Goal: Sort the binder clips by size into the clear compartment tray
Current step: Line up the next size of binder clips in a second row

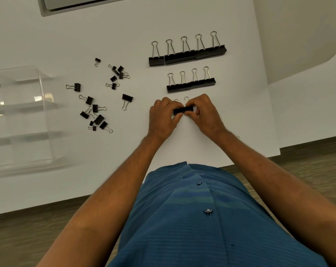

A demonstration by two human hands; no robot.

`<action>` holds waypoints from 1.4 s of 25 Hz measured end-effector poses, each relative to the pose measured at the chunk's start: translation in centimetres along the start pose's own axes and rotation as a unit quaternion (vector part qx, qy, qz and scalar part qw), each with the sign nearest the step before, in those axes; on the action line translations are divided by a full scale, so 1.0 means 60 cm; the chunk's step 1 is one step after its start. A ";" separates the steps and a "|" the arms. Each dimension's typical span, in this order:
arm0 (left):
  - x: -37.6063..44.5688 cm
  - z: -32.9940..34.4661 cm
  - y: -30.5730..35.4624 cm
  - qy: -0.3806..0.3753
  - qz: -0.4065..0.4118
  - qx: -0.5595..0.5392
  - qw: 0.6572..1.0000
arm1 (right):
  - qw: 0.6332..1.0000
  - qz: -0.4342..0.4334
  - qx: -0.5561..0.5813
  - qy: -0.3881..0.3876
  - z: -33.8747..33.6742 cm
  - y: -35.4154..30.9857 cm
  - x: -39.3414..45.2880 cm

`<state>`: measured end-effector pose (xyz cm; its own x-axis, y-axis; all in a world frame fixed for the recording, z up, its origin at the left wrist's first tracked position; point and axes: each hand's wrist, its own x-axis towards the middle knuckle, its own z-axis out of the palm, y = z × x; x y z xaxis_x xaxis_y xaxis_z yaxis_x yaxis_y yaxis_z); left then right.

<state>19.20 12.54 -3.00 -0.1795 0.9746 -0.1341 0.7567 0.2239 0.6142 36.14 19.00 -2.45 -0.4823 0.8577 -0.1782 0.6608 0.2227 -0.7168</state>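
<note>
Left hand (163,114), right hand (203,112), both pinching binder clips (183,110) between them

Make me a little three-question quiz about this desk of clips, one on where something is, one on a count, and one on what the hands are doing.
1. Where is the clear compartment tray?
A. At the left of the table
B. Beside the far row of clips
C. Under the hands

2. How many clips are in the far row of large clips?
A. Three
B. Five
C. Eight

3. What are the hands doing?
A. Resting flat
B. Lifting the tray
C. Pinching clips together

Answers: 1 A, it sits at the left edge. 2 B, five wire handles stand up. 3 C, the left hand and right hand hold the black clips between them.
</note>
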 end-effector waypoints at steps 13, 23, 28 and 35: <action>0.002 0.004 -0.001 0.007 0.000 -0.007 1.000 | 1.000 -0.018 -0.012 0.000 0.004 0.005 0.000; -0.015 -0.028 -0.005 -0.029 0.009 -0.084 0.996 | 0.997 0.003 -0.008 0.074 0.005 -0.038 -0.023; -0.053 -0.097 -0.064 0.033 -0.017 -0.118 0.992 | 0.996 -0.051 -0.021 0.077 0.028 -0.109 -0.015; -0.111 -0.202 -0.189 0.134 -0.124 -0.079 0.980 | 0.991 -0.125 -0.032 -0.029 0.087 -0.211 0.046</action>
<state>4.18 3.40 0.34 -0.5204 0.8482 -0.0991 0.5660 0.4295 0.7037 23.42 16.14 2.63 -0.6665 0.7444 -0.0403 0.5504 0.4549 -0.7000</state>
